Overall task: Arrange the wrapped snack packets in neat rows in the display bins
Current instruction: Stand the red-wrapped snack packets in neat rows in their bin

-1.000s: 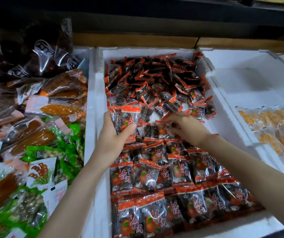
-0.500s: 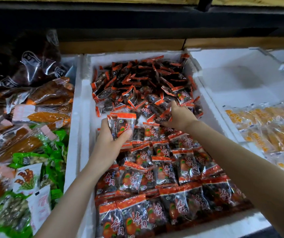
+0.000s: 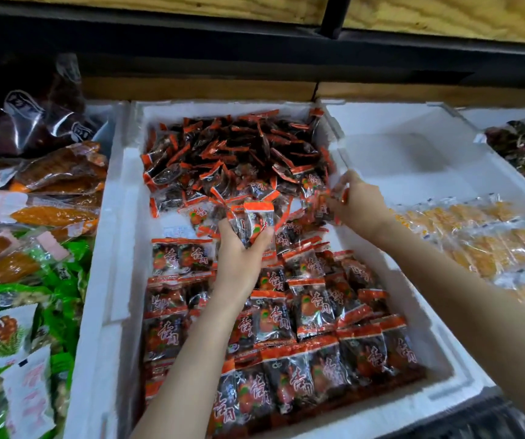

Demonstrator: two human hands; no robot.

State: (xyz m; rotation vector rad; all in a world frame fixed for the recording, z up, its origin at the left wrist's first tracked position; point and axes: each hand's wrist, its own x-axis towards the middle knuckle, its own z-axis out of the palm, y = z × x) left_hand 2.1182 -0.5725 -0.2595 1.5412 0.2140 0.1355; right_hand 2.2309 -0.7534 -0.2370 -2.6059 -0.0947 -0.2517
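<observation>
Left hand [image 3: 239, 251] grips packet stack [image 3: 256, 220] over rows [image 3: 305, 308]; right hand [image 3: 357, 205] pinches packet [image 3: 343, 195] beside loose pile [image 3: 239, 153].

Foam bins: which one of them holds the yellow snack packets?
The bin right of the middle one. Its yellow packets lie in clear wrappers; the middle bin holds red-and-black packets.
</observation>
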